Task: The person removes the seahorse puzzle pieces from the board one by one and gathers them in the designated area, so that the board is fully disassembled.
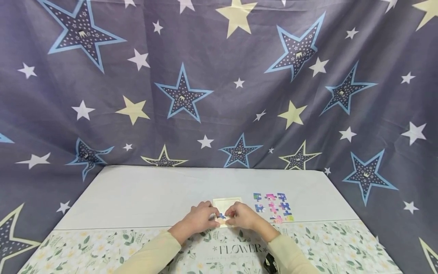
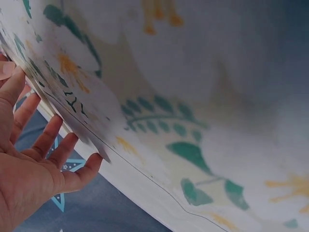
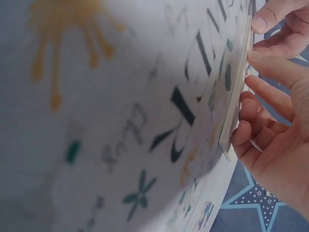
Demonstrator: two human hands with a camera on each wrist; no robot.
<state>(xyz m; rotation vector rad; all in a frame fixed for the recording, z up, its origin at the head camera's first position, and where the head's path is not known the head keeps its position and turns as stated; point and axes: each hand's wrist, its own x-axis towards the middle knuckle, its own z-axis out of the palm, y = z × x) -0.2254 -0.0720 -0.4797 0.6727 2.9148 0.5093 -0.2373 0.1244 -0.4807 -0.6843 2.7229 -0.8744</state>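
Observation:
A shallow cream puzzle tray [image 1: 227, 199] lies flat on the table in front of me. A small blue jigsaw piece [image 1: 221, 216] sits inside its lower part, between my two hands. My left hand [image 1: 202, 217] rests at the tray's left side; in the left wrist view its fingers [image 2: 65, 147] are spread, touching the edge. From the right, my right hand [image 1: 243, 216] reaches over the tray, thumb and forefinger pinching at the blue piece's right end. A reddish patch shows under the right fingers, too small to make out. The tray's thin side [image 3: 235, 106] shows in the right wrist view.
Several loose jigsaw pieces [image 1: 273, 207], pink and blue, lie in rough columns right of the tray. A floral cloth [image 1: 226, 255] printed with FLOWER covers the near part of the white table [image 1: 154, 194]. A starry curtain [image 1: 219, 125] hangs behind and at both sides.

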